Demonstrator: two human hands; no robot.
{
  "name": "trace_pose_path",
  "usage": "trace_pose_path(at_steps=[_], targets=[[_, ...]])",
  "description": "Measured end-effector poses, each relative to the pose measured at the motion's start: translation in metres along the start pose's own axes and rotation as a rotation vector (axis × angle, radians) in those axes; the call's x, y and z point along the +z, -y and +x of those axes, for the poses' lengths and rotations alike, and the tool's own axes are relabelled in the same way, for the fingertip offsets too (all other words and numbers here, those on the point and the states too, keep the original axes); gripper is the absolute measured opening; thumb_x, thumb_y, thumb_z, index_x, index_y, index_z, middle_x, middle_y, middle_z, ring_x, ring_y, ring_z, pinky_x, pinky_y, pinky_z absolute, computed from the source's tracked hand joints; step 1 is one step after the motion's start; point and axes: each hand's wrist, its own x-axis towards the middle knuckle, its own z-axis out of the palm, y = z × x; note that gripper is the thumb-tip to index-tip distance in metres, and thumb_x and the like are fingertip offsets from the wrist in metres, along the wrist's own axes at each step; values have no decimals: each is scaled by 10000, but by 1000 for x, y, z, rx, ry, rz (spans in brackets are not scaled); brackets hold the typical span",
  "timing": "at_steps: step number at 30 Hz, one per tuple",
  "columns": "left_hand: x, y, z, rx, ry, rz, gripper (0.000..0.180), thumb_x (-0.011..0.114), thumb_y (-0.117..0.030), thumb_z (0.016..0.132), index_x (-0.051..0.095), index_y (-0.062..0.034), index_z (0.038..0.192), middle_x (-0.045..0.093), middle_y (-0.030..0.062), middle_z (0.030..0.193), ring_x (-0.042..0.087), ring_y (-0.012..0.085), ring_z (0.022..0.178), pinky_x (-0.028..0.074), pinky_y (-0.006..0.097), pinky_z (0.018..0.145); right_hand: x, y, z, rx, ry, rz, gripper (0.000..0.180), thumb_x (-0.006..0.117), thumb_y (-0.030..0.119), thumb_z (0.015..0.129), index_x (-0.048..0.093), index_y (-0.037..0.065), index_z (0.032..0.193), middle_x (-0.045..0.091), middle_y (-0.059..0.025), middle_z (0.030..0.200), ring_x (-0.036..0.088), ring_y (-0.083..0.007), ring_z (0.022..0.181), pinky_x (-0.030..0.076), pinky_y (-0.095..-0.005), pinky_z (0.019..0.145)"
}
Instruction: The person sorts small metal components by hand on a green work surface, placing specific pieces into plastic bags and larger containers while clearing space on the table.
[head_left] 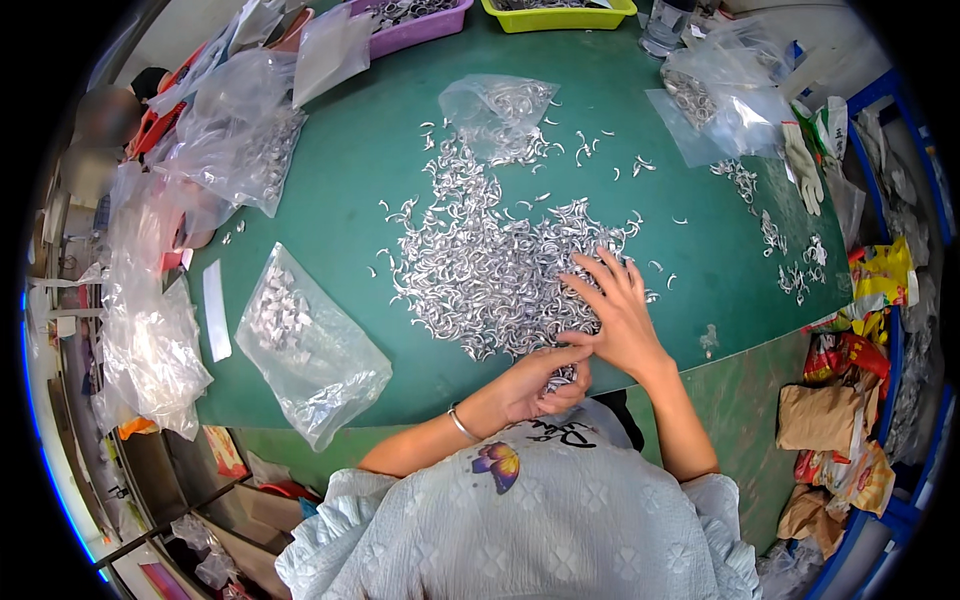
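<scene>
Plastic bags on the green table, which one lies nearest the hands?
The flat clear bag at the table's near left edge, holding small silver parts; it lies just left of the left hand. The other bags sit farther back.

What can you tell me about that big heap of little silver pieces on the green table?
The heap of silver pieces is a loose spread of small, curved, shiny parts, metal by their look, on the green table. The right hand lies flat on its near edge; the left hand cups a few. A clear bag lies at its far end.

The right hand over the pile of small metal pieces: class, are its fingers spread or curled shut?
Spread. The right hand lies flat on the pile of metal pieces, its fingers fanned apart and extended over the green table.
</scene>
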Motion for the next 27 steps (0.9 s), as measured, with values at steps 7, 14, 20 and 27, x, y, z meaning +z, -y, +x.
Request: trace_pose_path(at_steps=[7,14,20,27], targets=[[-10,6,1,-15,2,-32,364,474,-316,992,558,-37,774,435,34,614,374,90,481,263,205,376,-12,-31,-3,91,-269,-54,288,745,147,740,609,42,970,579,-105,1048,530,-307,981,402,-398,864],[-12,12,3,-8,-21,-101,334,520,-309,965,565,-59,748,510,56,688,468,111,565,279,212,377,-18,0,4,14,-239,35,402,764,164,715,625,63,1078,560,-95,1198,489,-320,1164,368,-451,970],[-16,15,0,10,53,-12,362,569,-300,941,490,-77,667,518,69,704,457,111,548,276,214,380,10,-4,6,-100,-117,-167,523,780,282,713,589,80,1157,507,-97,1298,461,-315,1231,353,-460,1019],[-24,14,-4,42,23,-91,344,551,-285,956,509,-60,700,506,63,702,433,103,531,277,208,388,-7,-35,0,32,-326,-196,365,754,191,754,584,30,1034,568,-128,1151,534,-324,1043,403,-430,897]])
